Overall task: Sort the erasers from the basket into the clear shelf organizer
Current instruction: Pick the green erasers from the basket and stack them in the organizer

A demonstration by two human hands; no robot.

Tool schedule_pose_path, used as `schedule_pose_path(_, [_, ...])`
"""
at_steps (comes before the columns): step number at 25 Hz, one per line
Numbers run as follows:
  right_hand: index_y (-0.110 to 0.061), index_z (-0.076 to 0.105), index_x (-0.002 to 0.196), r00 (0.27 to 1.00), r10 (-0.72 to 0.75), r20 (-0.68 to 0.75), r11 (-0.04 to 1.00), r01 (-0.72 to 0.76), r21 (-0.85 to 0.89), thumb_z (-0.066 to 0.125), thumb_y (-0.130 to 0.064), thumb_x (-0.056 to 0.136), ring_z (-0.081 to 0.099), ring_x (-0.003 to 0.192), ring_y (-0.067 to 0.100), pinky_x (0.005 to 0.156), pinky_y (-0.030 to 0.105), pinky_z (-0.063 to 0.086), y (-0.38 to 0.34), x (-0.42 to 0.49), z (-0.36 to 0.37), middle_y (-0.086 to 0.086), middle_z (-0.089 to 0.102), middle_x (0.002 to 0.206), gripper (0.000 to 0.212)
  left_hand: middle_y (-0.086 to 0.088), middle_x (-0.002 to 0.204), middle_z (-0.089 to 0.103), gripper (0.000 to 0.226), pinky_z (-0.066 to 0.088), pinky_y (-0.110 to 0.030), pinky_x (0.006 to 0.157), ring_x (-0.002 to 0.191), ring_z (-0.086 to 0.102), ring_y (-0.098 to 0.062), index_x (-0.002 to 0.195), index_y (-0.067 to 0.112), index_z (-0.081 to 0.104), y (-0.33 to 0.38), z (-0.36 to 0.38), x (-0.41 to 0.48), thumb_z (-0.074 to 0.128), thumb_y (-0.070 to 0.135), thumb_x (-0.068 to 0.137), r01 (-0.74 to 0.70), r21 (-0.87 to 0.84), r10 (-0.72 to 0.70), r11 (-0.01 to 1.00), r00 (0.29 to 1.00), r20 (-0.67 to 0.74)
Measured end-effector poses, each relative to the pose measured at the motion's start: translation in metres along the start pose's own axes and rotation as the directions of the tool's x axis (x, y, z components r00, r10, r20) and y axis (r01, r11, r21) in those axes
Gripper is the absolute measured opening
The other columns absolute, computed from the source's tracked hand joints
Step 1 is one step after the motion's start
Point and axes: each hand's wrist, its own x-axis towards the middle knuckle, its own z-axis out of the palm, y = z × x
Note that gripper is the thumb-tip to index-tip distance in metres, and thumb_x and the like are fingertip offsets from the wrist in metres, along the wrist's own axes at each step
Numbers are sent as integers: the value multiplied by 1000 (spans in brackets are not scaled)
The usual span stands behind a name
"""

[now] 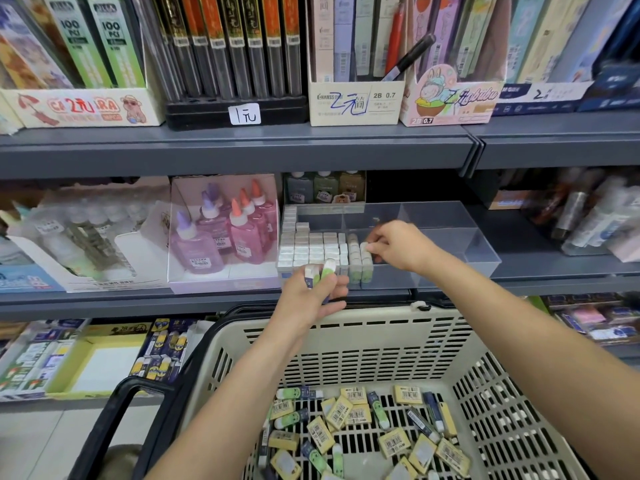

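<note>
Sorting view: head camera, aimed forward and down at the clear organizer (450,216) on a grey shelf (242,299), centre of the frame.
Basket: beige slotted basket (346,327) fills the lower centre and lower right; its far rim sits just below the shelf edge.
Basket handle: black handle (117,417) at lower left, folded outward.
Basket contents: loose erasers (353,417) lie scattered on the basket floor, some in yellow wrappers with barcodes, some in green or dark blue sleeves.
Left hand: left hand (308,299) is raised over the far rim of the basket, just in front of the organizer; its fingers are curled round a few held erasers (323,271) with green and dark sleeves, white ends up.
Right hand: right hand (394,245) reaches into the organizer; thumb and fingertips pinch a single eraser (364,247) at the back of the green-sleeved row.
Organizer, left compartment: white-topped erasers (311,247) stand upright in tight rows.
Organizer, next compartment: green-sleeved row (360,268) stands upright, two wide.
Organizer, right compartments: contents cannot be told through the clear walls.
Left of organizer: glue bottles (239,230) with purple and orange caps in an open carton.
</note>
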Motion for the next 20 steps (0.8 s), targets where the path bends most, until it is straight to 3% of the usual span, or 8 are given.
schedule_pose_path(3, [-10, 66, 105, 999, -6, 52, 998, 10, -61, 50, -25, 95, 62, 99, 24, 83, 29, 46, -1, 1, 2, 10, 68, 105, 24, -7, 112, 61, 15, 57, -26, 75, 99, 62, -14, 108, 13, 55, 1, 2, -1, 53, 16, 93, -7, -14, 7, 1000, 1000, 9])
schedule_pose_path(6, [-8, 65, 108, 994, -21, 104, 992, 33, -120, 44, -23, 98, 58, 101, 26, 80, 27, 40, 0, 0, 1, 9, 65, 111, 28, -4, 115, 56, 12, 55, -26, 76, 91, 59, -8, 104, 23, 57, 2, 4, 0, 56, 23, 92, -49, 59, 50, 997, 999, -10])
schedule_pose_path(11, [-1, 65, 100, 987, -48, 151, 988, 69, -136, 40, -14, 98, 60, 97, 29, 89, 40, 48, 3, -6, -6, 14, 67, 102, 28, -1, 83, 56, 8, 54, -23, 78, 78, 58, -7, 97, 24, 57, 5, 7, 2, 55, 17, 93, -78, 17, 79, 997, 997, -16])
schedule_pose_path(13, [-2, 65, 103, 992, -70, 104, 991, 81, -111, 41, -13, 97, 62, 97, 26, 91, 41, 48, 2, -12, -9, 11, 68, 101, 27, -1, 81, 56, 11, 54, -23, 81, 78, 58, -9, 101, 19, 57, 4, 9, 3, 55, 13, 92, -69, 24, 69, 997, 997, -28])
schedule_pose_path(16, [-11, 67, 100, 988, -131, -82, 988, 137, 65, 50, -21, 94, 65, 85, 17, 85, 35, 51, -9, -27, -12, -2, 68, 85, 21, 0, 82, 56, 22, 55, -24, 80, 76, 56, -9, 114, 12, 56, 3, 11, 6, 55, 9, 92, -61, 75, 63, 995, 997, -34])
schedule_pose_path(18, [-17, 69, 91, 982, -174, -70, 949, 186, 255, 59, -25, 89, 67, 76, 15, 78, 32, 54, -19, -39, -12, -3, 69, 77, 13, 1, 80, 56, 23, 54, -24, 80, 74, 56, -8, 115, 10, 57, 4, 15, 7, 53, 7, 93, -67, 90, 67, 994, 998, -1])
schedule_pose_path(20, [-21, 68, 85, 977, -213, -6, 934, 205, 291, 65, -23, 86, 67, 71, 12, 73, 29, 55, -24, -46, -12, -4, 69, 74, 4, 2, 81, 60, 20, 54, -25, 80, 76, 59, -6, 112, 9, 60, 5, 20, 7, 53, 7, 93, -82, 107, 78, 991, 996, 42])
